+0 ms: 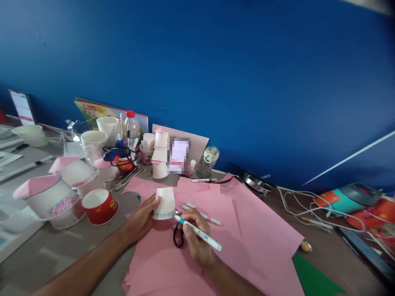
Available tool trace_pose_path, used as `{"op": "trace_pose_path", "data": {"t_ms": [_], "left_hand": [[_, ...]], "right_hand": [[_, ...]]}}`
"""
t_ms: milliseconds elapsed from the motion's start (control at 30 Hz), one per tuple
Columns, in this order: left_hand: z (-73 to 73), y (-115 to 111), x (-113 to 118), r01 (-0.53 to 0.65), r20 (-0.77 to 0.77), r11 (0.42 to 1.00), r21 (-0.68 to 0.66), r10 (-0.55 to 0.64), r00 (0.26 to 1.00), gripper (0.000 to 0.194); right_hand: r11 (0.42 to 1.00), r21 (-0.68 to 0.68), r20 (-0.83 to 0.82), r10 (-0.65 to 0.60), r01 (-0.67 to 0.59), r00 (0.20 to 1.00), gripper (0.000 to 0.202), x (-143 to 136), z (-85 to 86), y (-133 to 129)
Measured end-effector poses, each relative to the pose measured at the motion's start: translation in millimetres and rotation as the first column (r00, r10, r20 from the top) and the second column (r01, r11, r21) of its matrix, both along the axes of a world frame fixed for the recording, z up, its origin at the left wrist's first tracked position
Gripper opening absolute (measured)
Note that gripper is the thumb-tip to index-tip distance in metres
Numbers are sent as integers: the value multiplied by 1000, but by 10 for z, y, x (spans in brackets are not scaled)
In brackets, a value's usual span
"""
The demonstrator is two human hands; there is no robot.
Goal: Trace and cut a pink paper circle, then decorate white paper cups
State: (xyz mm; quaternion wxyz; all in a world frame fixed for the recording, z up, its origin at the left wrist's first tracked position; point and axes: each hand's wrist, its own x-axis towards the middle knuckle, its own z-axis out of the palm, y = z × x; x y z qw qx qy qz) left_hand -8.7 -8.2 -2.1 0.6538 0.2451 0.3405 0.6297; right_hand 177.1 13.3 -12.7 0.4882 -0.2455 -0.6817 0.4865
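Observation:
My left hand (142,216) is closed round the left side of a white paper cup (165,202), which is held upside down above pink paper. Pink marks show near the cup's narrow top, and a row of teal marks runs along its wide rim. In my right hand (197,236) is a white acrylic marker (202,235) with a teal collar. Its tip meets the cup near the rim, at the right of the teal row. A black loop (178,236) hangs by my right fingers. Part of my left fingers is hidden behind the cup.
Pink sheets (256,230) cover the middle of the table. Another marker (205,214) lies on them. To the left are a red paper bowl (99,205) and decorated cups with pink tops (46,195). Behind stand a glass jar (208,160) and a phone (179,155). White cables (296,201) tangle at right.

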Motion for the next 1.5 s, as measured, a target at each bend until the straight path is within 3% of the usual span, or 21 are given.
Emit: {"op": "trace_pose_path", "data": {"t_ms": [300,567,967,1500], "left_hand": [[-17,-6,1,6,-51,1000,13,-5,999,32],[39,-19,21,5,-114,1000,-16,-7,993,36],[0,-15,12,0,-131,1000,-14,-2,991,38],[-78,2,-6,-11,-154,1000,-12,9,988,40]], "right_hand": [[999,-15,2,34,-34,999,21,-18,27,-27],[987,161,15,7,-10,1000,15,-31,165,-22],[990,126,10,59,-60,998,12,-18,107,-23],[996,94,49,9,-13,999,16,-20,98,-7]]}}
